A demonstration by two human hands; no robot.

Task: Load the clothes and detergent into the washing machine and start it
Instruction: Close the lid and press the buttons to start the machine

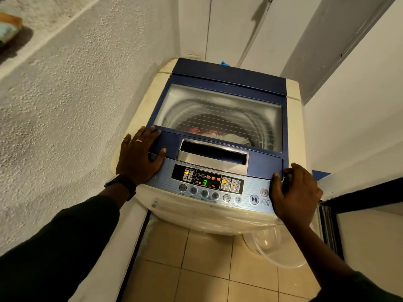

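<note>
Resting flat on the near left corner of the top-loading washing machine (218, 149), the left hand (139, 153) lay with fingers spread wide, gripping nothing, its fingertips over the edge of the dark blue lid frame and its thumb at the seam where lid met control panel (209, 188). A pale ring sat on one finger and a dark wristwatch (121, 184) circled the wrist above a dark sleeve. The right hand (296, 192) rested on the near right corner with fingers loosely curled over the rim and holding nothing, just right of the round start/pause button (254, 199). The lid (220, 114) was closed; its clear, faintly ribbed window showed the pale plastic drum, and inside it lay the clothes (209, 134), a reddish patterned piece beside a white one, toward the near side. A recessed silvery handle (212, 154) sat between window and panel. The panel was light blue with fine horizontal lines, a row of round grey buttons, and a black display with a green "3" and orange lights. The machine's cream body had rounded corners and a film of clear plastic wrap on its front. It stood in a narrow alcove: rough stippled plaster on the left wall, smooth white panels far and right, beige square floor tiles near. A clear plastic basin (277, 247) lay on the tiles under the near right corner.
</note>
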